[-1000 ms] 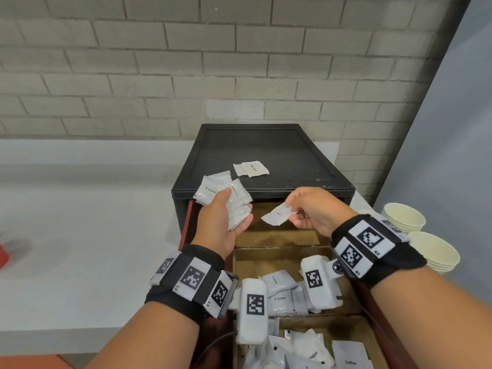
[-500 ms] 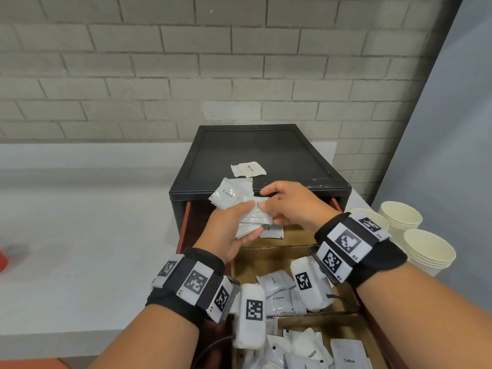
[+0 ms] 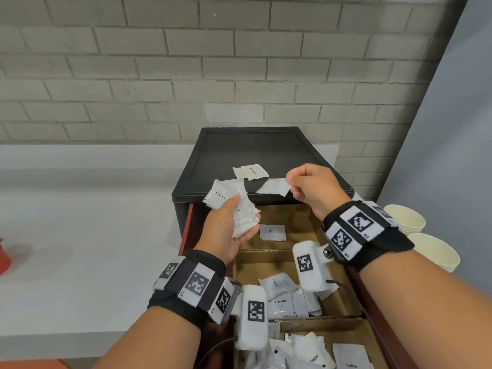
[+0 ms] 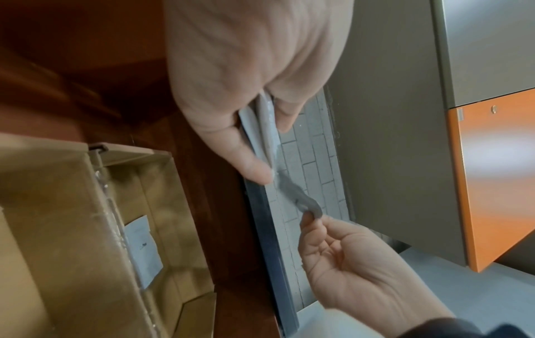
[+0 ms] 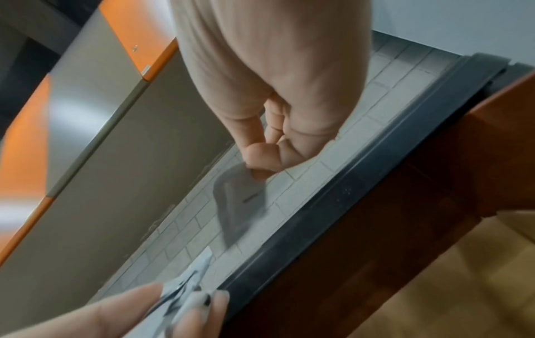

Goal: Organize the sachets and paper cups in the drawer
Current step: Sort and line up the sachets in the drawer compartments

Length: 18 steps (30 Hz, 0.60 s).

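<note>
My left hand (image 3: 229,225) grips a stack of white cream sachets (image 3: 226,198) above the back of the open drawer (image 3: 292,262). My right hand (image 3: 311,187) pinches a single white sachet (image 3: 274,187) by its corner, over the front edge of the black cabinet top (image 3: 253,155). In the left wrist view the left fingers (image 4: 249,146) clamp the stack (image 4: 266,128), and the right hand (image 4: 341,258) holds the single sachet (image 4: 298,196). The right wrist view shows that sachet (image 5: 240,201) hanging below my right fingertips (image 5: 260,160). Paper cups (image 3: 415,230) stand stacked right of the drawer.
Two sachets (image 3: 251,172) lie on the cabinet top. The drawer's cardboard dividers form compartments: one sachet (image 3: 273,232) in the back one, several cream sachets (image 3: 282,299) in the middle, sugar and coffee sachets (image 3: 319,355) in the front. A brick wall stands behind; a white counter (image 3: 80,235) lies to the left.
Half a second ago both hands met at the stack. Now my right hand has drawn up and to the right with one sachet pinched, while the left keeps the rest.
</note>
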Each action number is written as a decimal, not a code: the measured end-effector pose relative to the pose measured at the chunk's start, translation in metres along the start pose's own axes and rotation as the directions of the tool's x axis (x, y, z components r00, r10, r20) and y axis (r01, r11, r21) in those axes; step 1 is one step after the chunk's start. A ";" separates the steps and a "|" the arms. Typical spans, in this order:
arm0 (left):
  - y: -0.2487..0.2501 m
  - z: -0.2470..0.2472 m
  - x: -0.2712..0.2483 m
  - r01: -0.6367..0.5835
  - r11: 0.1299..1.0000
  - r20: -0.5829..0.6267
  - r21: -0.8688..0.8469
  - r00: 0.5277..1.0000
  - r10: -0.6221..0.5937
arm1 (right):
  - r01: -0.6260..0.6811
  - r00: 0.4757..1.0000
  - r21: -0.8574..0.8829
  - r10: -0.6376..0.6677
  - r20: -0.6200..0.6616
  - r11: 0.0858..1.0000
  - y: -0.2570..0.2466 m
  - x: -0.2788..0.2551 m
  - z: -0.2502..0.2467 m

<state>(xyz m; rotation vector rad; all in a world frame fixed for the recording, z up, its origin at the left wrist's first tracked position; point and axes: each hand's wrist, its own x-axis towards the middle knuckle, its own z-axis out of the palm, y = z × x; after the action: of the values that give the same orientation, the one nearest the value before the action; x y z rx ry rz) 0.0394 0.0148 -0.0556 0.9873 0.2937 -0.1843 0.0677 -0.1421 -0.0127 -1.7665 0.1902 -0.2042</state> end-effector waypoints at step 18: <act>-0.001 -0.002 0.004 -0.001 1.000 -0.022 0.000 1.000 0.001 | 0.000 1.000 -0.101 0.002 0.027 0.995 0.009 0.008 0.004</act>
<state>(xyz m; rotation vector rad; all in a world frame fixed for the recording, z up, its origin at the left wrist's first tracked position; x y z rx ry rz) 0.0424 0.0157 -0.0582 0.9903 0.3130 -0.1729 0.0766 -0.1421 -0.0216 -1.8688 0.1848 -0.1723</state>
